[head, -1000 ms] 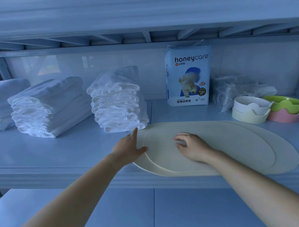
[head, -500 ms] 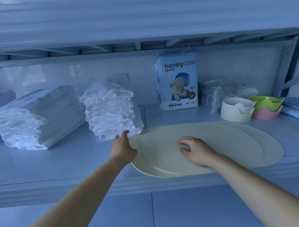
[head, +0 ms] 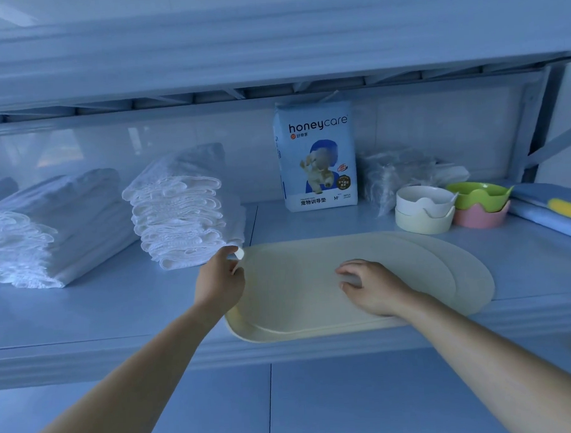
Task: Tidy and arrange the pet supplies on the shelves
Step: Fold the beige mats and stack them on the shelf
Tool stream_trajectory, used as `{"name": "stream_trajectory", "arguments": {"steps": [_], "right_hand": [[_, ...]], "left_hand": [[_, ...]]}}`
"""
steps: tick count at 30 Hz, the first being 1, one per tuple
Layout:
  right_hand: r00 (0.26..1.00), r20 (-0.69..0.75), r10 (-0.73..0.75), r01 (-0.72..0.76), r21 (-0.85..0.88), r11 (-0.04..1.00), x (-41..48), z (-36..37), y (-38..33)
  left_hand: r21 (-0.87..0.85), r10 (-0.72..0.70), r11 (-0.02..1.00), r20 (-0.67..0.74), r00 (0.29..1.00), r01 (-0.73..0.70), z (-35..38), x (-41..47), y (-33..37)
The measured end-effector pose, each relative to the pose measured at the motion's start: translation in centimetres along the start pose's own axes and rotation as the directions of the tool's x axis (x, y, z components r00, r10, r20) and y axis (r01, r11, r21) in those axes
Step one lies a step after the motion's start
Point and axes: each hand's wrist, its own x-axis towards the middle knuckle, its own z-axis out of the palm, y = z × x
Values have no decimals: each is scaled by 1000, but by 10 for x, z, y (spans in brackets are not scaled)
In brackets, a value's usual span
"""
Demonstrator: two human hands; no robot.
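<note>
Head view. Two cream oval mats lie stacked and offset at the front of the shelf (head: 85, 316), the upper mat (head: 297, 281) overlapping the lower mat (head: 476, 280), which shows along the right and front edges. Your left grip (head: 219, 278) is at the mats' left end, fingers curled and clamped on the rim there, so that a small pale piece of edge stands up at the fingertips; which of the two mats it pinches cannot be told. Your right grip (head: 372, 286) rests on the middle of the upper mat, fingers bent together with the tips pressing down and nothing held inside them. The mats thus lie between and beneath both grips, their long axis running left to right. Just beside the left grip stands a stack of folded white pads (head: 179, 214); a second, flatter stack (head: 49, 226) lies further left. Behind the mats a honeycare pack (head: 317, 156) stands upright against the back wall. To its right lie a crumpled clear bag (head: 393, 172), two nested pale bowls (head: 423, 210), and a green bowl (head: 479, 193) set in a pink bowl (head: 480, 217).
</note>
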Motion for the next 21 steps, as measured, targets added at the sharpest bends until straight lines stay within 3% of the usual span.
{"name": "stream_trajectory", "arguments": {"steps": [5,9,16,21], "right_hand": [[999,25,-47,46,20,999,-2,-10,18],[995,10,-97,97,25,995,-1,-20,29],[958,-181,-222,247,131,960,5,-42,36],[940,-169,-296,324,167,931,12,-37,22]], "left_hand": [[4,110,994,-61,992,-110,15,-13,36],[116,263,959,-36,964,-258,42,-23,74],[74,233,969,23,972,-234,75,-42,111],[-18,191,982,80,978,-191,74,-53,113]]}}
